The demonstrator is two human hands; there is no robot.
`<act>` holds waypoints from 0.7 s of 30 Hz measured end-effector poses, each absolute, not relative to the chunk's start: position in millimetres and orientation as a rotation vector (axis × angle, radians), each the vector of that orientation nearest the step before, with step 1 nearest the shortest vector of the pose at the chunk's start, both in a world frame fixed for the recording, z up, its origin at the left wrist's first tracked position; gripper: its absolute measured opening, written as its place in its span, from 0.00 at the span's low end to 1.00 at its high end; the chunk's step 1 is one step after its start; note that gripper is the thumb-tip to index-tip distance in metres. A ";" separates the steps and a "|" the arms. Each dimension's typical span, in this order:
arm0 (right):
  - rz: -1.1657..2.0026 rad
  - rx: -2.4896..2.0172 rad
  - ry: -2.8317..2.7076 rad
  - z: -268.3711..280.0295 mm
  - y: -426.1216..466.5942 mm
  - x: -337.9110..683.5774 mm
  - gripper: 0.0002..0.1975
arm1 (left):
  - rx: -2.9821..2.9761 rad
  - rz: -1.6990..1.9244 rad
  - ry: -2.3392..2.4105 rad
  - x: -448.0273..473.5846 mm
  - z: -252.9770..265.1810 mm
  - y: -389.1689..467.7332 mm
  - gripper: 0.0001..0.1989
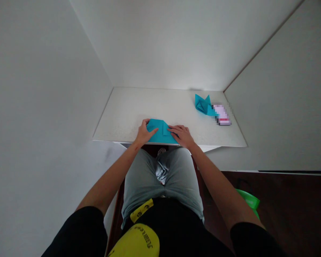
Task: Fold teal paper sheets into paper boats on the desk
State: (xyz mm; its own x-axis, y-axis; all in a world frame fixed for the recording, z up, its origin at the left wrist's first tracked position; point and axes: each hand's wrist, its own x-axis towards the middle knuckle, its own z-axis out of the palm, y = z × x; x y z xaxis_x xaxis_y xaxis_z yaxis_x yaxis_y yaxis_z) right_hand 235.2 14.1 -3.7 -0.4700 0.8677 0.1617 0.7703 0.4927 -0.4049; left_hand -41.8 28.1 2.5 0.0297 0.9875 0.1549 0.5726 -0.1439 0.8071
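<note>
A folded sheet of blue paper (157,125) lies flat near the front edge of the white table (128,107). My left hand (144,133) grips its left side, thumb on top and the other fingers around the far left edge. At the right side, my right hand (183,135) rests with its fingers stretched out, their tips touching a small folded flap on the paper. A second blue piece, a folded paper figure (202,105) with pointed tips, stands toward the back right, apart from both hands.
Beside the paper figure lies a phone-like object (222,114), blurred by pixelation. White walls (163,46) enclose the table at the back and both sides. Below on the right, a green plastic container (248,199) stands on the dark floor (289,203).
</note>
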 end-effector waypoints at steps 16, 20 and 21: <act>0.395 -1.347 -2.394 -8.1 16.5 235.6 0.22 | 2.624 0.308 1.433 -5.3 -7.8 -12.7 0.41; 0.386 -1.330 -2.476 -5.6 14.9 236.7 0.37 | 2.581 0.274 1.473 -6.2 -0.7 -13.6 0.45; 0.385 -1.323 -2.488 -5.6 14.7 237.2 0.41 | 2.567 0.265 1.480 -6.6 0.7 -13.3 0.45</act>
State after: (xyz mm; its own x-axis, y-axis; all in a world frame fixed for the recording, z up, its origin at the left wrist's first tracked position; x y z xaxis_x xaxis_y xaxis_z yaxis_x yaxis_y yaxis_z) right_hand 237.2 14.7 -5.6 -0.5331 0.8355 0.1332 0.7562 0.5411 -0.3678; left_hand -6.6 -13.3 0.7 0.4929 0.8672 0.0705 0.8376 -0.4949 0.2313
